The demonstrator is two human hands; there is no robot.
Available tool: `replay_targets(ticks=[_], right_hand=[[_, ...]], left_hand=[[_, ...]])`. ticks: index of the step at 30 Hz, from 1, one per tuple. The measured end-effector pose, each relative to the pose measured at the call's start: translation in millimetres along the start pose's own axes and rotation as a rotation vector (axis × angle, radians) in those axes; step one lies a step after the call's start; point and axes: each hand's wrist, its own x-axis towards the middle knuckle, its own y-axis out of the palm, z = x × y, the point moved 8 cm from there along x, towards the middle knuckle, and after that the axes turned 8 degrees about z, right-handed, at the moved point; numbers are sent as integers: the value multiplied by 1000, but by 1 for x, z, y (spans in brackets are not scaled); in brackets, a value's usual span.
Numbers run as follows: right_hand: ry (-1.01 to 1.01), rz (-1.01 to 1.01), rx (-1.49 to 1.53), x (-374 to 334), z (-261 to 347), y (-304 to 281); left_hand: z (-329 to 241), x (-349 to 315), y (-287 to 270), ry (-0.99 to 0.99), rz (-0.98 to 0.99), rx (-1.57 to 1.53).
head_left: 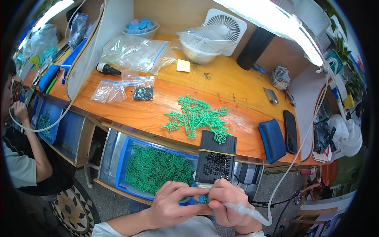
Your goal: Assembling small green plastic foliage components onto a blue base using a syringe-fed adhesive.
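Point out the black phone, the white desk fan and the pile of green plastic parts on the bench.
Black phone (290,131), head view, middle of its dark screen.
White desk fan (226,27), head view, centre of its round grille.
Pile of green plastic parts (196,116), head view, middle of the heap.

**Wearer's body, head view**

Two bare forearms came in from the lower edge. Left hand (173,205) and right hand (225,201) were both ungloved; no rings, watch or wristband could be seen on either. A white short sleeve (108,230) showed at the left arm, near the bottom edge, with soft folds. More white fabric ran along the bottom between the arms. A sliver of white cloth showed at the right arm too. No markings visible on the fabric.
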Motion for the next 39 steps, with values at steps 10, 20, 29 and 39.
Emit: replay_targets(ticks=[10, 20, 29, 39], right_hand=[[6, 65, -36, 7, 1, 1], [63, -162, -152, 1, -15, -23], [112, -137, -124, 2, -21, -22], [13, -115, 41, -10, -15, -13]], left_hand=[[1, 0, -3, -4, -5, -4], [2, -2, 1, -15, 10, -34], [1, -1, 0, -9, 10, -33], [2, -1, -1, -8, -6, -27]])
